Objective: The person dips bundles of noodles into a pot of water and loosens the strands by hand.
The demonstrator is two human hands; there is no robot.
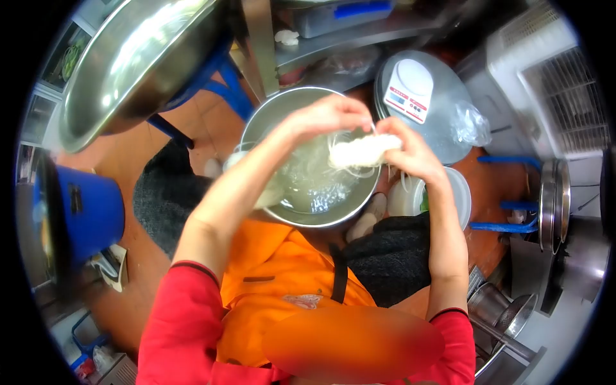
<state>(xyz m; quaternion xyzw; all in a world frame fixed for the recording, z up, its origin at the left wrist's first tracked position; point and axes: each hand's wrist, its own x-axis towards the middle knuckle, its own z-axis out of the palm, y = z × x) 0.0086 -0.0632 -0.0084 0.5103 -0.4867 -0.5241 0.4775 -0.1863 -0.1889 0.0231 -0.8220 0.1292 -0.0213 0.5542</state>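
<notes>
A bundle of thin white noodles (359, 153) is in my right hand (416, 153), with the fingers closed around its right end. Loose strands trail from the bundle. My left hand (333, 117) is closed in a pinch just above it, at what looks like a thin noodle strand near the fingertips; the exact grip is blurred. Both hands are over a large metal pot (301, 221) on the floor between my knees. Cloudy water (314, 192) fills part of the pot, with pale strands apparently in it. My left forearm crosses the pot's left side and hides part of it.
Beyond my right hand a kitchen scale (409, 90) rests on a round lid (443, 138) beside a clear plastic bag (471, 125). A white tub (457, 192) stands below. A large metal bowl (141, 64) rises at upper left, above a blue bin (90, 212).
</notes>
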